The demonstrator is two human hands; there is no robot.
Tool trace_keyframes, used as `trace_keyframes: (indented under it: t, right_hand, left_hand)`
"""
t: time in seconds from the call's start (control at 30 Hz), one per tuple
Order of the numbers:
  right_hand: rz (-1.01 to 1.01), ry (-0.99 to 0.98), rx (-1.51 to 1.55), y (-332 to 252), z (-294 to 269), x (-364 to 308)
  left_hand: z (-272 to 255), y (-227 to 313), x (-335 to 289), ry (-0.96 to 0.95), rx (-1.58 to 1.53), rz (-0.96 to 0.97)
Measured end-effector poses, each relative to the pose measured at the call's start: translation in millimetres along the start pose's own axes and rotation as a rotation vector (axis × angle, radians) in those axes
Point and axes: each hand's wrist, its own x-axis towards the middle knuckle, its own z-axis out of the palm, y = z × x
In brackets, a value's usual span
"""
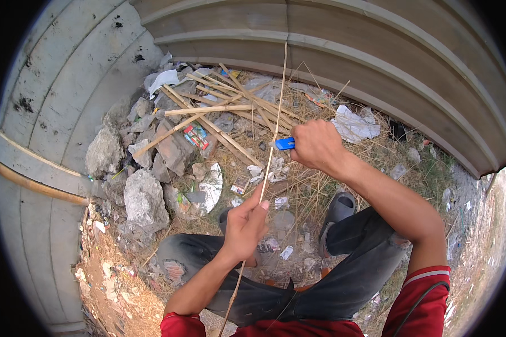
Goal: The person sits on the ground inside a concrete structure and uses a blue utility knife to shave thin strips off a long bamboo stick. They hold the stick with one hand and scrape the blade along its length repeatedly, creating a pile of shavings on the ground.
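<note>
My left hand [245, 229] is closed around a long, thin bamboo strip [271, 160], which runs from near my lap up toward the metal sheeting. In my right hand [319, 147] is a blue box cutter [285, 144], gripped in a fist. The cutter's front end meets the strip above my left hand; the blade itself is too small to make out. Beyond both hands, several split bamboo sticks [208, 109] lie in a loose, crossed pile on the ground.
Grey rocks [144, 197] are heaped at the left beside a pale panel wall [73, 73]. Brown corrugated sheeting [376, 62] closes off the far side. White scrap [355, 124], litter and dry grass cover the ground. My bent legs and a grey sandal [340, 208] are close below.
</note>
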Motion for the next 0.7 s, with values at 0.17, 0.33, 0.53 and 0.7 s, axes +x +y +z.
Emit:
trace_keyframes:
  t: [0.17, 0.33, 0.53, 0.7]
  right_hand:
    - [0.391, 0.246, -0.224, 89.5, -7.4, 30.9]
    - [0.466, 0.195, 0.011, 98.4, -26.6, 3.0]
    - [0.305, 0.021, 0.707, 30.1, -31.3, 10.2]
    - [0.248, -0.166, 0.971, -23.2, -19.3, -7.2]
  left_hand:
    - [-0.6, -20.0, -22.9, -0.104, -0.017, -0.047]
    - [-19.7, -17.9, -18.5, -0.004, -0.011, 0.075]
    - [-18.2, -17.2, -12.7, -0.002, -0.014, 0.105]
    - [-9.8, -15.1, -5.9, -0.05, -0.005, 0.118]
